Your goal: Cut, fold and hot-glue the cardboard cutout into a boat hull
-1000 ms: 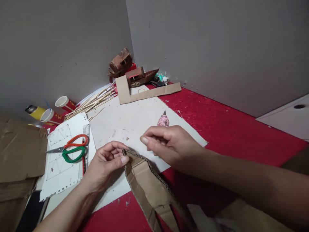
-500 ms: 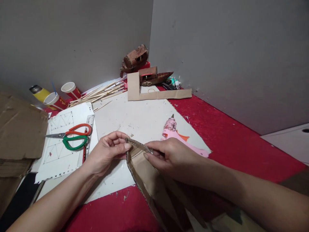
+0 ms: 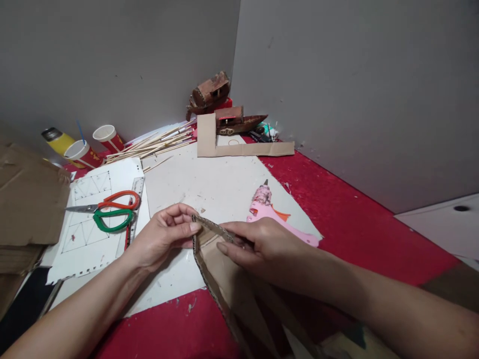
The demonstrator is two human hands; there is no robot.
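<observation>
A folded cardboard piece (image 3: 220, 269) with raised edges slants from the middle of the view down toward the bottom edge. My left hand (image 3: 164, 237) pinches its far left corner between thumb and fingers. On the far right edge, my right hand (image 3: 254, 244) grips the same cardboard, thumb on the inner side and fingers outside. Just beyond my right hand lies a pink glue gun (image 3: 267, 209) with an orange trigger, its nozzle pointing away. The lower part of the cardboard is in shadow.
Scissors (image 3: 112, 227) and a ruler (image 3: 135, 204) lie on a paper with drawings (image 3: 88, 249) at left. Behind are wooden sticks (image 3: 157, 142), cups (image 3: 84, 153), a yellow bottle (image 3: 60, 142), an L-shaped cardboard strip (image 3: 206, 139) and model boats (image 3: 241, 121). Cardboard (image 3: 30, 194) stands far left.
The view has shifted slightly, moving the tabletop items a little left. Both hands keep their hold on the cardboard, and my right hand's fingers sit slightly differently on its edge.
</observation>
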